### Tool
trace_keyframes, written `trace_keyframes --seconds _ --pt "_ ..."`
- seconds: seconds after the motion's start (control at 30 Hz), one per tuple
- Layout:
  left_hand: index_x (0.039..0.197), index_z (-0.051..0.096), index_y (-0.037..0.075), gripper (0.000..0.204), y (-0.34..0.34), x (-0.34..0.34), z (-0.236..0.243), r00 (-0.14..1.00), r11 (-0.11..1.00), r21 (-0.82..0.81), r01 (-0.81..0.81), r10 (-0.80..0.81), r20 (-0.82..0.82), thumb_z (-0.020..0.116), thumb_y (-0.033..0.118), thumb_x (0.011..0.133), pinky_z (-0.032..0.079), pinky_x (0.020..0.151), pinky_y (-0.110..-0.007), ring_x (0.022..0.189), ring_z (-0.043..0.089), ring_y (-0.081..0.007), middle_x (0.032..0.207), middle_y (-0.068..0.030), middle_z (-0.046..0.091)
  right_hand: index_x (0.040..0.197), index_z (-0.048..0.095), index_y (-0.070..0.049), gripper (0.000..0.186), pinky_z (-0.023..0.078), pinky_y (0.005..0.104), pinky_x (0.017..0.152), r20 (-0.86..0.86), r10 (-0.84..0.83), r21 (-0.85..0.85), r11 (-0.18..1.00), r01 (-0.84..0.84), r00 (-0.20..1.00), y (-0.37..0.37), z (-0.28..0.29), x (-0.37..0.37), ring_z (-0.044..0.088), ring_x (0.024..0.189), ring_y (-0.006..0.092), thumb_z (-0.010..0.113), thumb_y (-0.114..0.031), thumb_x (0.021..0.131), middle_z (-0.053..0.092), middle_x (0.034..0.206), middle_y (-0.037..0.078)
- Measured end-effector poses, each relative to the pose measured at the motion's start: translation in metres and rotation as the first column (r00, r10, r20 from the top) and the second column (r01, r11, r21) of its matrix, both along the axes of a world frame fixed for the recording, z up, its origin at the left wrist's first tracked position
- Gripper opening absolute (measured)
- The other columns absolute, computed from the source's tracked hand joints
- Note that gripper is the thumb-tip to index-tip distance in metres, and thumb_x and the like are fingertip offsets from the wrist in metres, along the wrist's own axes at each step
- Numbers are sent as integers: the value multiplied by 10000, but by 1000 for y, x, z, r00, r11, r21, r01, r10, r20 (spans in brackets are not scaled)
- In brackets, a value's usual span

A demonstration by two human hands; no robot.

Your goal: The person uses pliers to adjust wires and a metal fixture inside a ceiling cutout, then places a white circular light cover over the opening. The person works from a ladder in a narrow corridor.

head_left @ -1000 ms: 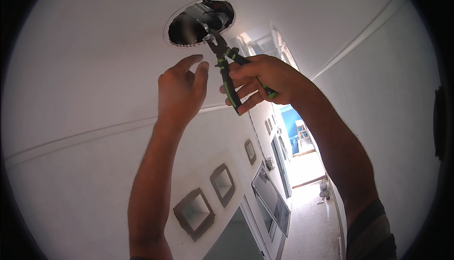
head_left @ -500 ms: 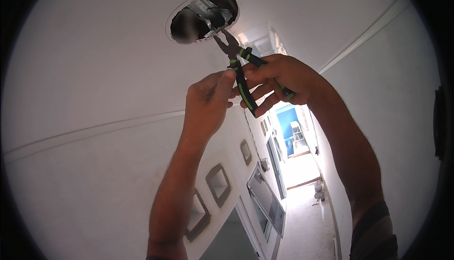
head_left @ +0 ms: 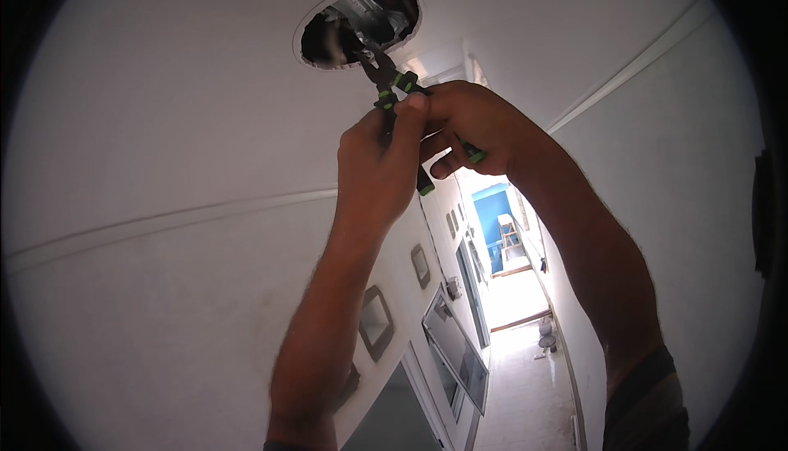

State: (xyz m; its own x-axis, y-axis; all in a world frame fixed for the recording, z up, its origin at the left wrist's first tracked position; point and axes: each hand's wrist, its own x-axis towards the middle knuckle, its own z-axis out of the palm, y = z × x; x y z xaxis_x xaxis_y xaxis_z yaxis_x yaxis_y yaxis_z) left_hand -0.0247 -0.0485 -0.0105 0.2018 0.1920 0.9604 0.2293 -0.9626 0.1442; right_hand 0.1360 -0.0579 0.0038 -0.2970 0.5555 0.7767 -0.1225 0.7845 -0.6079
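Both of my hands are raised to the ceiling around a pair of pliers with black and green handles. My left hand closes on the near handle, its thumb pressed up near the joint. Wrapped over the other handle, my right hand grips the pliers from the right side. The dark jaws point up and to the left, overlapping the near edge of a round cut-out in the ceiling. Silvery metal shows inside the opening; what the jaws touch, if anything, is too small to tell.
White ceiling surrounds the hole. Below runs a narrow corridor floor between white walls, with wall niches and a tilted window panel on the left. A stepladder stands at the far end by a blue wall.
The pliers have moved up and left to the hole's edge, and their spread jaws have come closer together. My left hand has shifted right and up, covering more of the handle.
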Motion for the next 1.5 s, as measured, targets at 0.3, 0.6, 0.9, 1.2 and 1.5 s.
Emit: trace_keyframes --seconds 0.3,0.6,0.9,1.2,1.5 --pt "1051 698 -42 568 8 -3 -3 992 994 29 106 -108 68 592 514 1009 458 643 -282 731 571 -134 852 -68 652 1066 617 30 278 590 396 683 -107 125 -30 991 -129 986 -14 -10 -12 719 827 308 587 -231 975 682 960 180" --pt "1206 628 -5 532 22 -1 -3 881 863 -184 471 -451 139 568 491 1025 521 654 -237 816 682 -160 970 -106 702 1102 621 37 393 603 464 705 -49 91 -55 994 -94 995 -3 -1 -5 732 841 319 673 -328 967 717 943 192" --pt "1205 584 -6 521 27 7 0 685 630 -306 714 -720 116 516 485 1045 565 695 -320 838 708 -209 975 -127 705 1098 619 11 332 585 395 714 -130 193 -35 979 -199 973 11 0 -7 716 793 263 663 -295 977 712 916 151" --pt "1153 658 61 487 58 26 20 237 126 -363 923 -930 279 442 487 1056 526 733 -374 858 661 -207 1003 -75 704 1151 578 -5 456 565 316 669 83 -175 93 982 167 981 -27 14 -6 705 758 207 850 -130 806 693 924 129" --pt "1261 575 2 421 68 36 7 -33 -107 -239 965 -955 294 456 369 1092 534 881 -406 1146 634 -247 1215 -126 642 1206 574 53 625 593 456 826 -77 -990 662 -136 737 -115 -44 1 -40 723 911 357 722 -413 816 689 997 184"
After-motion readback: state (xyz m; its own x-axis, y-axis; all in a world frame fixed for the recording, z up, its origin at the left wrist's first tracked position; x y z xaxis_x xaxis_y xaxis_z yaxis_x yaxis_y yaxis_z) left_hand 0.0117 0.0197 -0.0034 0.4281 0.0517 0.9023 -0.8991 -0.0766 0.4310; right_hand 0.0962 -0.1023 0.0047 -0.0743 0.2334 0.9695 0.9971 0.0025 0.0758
